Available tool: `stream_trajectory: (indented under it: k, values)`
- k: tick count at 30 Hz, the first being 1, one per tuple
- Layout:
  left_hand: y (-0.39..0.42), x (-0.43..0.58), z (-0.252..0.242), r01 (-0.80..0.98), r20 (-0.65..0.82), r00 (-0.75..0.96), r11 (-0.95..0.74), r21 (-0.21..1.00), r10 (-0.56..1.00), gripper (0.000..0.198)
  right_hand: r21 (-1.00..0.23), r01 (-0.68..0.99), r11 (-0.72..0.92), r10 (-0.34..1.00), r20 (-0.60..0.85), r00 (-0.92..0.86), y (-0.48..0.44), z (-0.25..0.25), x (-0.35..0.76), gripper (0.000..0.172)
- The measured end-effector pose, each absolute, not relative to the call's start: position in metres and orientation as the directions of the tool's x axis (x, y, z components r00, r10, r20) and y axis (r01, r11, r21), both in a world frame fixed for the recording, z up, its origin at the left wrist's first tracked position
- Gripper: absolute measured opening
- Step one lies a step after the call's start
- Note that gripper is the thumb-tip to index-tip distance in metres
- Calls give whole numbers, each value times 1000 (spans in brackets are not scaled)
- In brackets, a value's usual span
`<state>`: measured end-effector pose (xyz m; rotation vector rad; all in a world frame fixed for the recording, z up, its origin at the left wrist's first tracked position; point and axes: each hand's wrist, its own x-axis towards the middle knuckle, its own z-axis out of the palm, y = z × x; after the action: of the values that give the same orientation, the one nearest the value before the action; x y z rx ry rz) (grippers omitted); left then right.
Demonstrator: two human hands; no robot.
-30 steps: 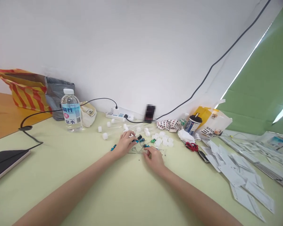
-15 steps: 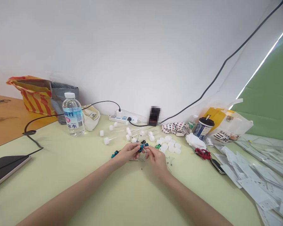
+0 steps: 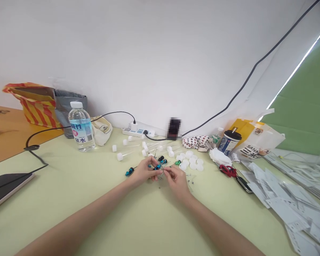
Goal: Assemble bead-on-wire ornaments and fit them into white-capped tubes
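My left hand [image 3: 144, 170] and my right hand [image 3: 176, 179] meet above the desk, their fingertips pinching a small blue electronic component [image 3: 158, 167] on thin wire leads. A black component [image 3: 161, 158] stands just beyond it, and its link to the blue one is unclear. Left of my left hand lies a blue-and-black component [image 3: 129, 172] with a lead. A small green component [image 3: 177, 162] sits beyond my right hand, next to a cluster of white plastic caps [image 3: 189, 159]. Several clear tubes with white ends [image 3: 125, 153] lie further left.
A water bottle [image 3: 81, 126] and striped bag [image 3: 33, 105] stand back left. A power strip [image 3: 137, 132] runs along the wall. Red-handled scissors [image 3: 228, 171] and white paper sheets [image 3: 285, 209] lie right; a tablet [image 3: 8, 188] lies left.
My hands have stayed together on the blue component. The view has shifted slightly, and the desk items sit a little lower and further left than before.
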<state>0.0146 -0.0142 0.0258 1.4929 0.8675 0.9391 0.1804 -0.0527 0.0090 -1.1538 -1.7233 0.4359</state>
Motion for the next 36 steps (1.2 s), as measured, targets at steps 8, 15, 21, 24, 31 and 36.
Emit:
stream_trajectory:
  k: [8,15,21,24,31,36]
  values:
    - [-17,17,26,8,75,447,-88,996,891,39,-701,533,473,858,505,-96,-59,15,178,26]
    - [-22,19,24,19,113,419,-133,991,901,35,-857,355,375,924,375,-71,-57,14,178,27]
    - [-22,20,23,50,111,401,-143,988,909,35,-944,186,272,962,261,-83,-55,14,180,32]
    - [-22,20,23,58,118,401,-154,986,908,35,-955,157,252,967,241,-83,-54,15,181,31]
    - [-19,20,17,158,221,376,-298,941,900,32,-997,19,72,990,69,-122,-54,19,182,32]
    - [-15,16,13,288,360,414,-495,820,836,26,-995,87,58,982,41,-185,-51,17,187,31]
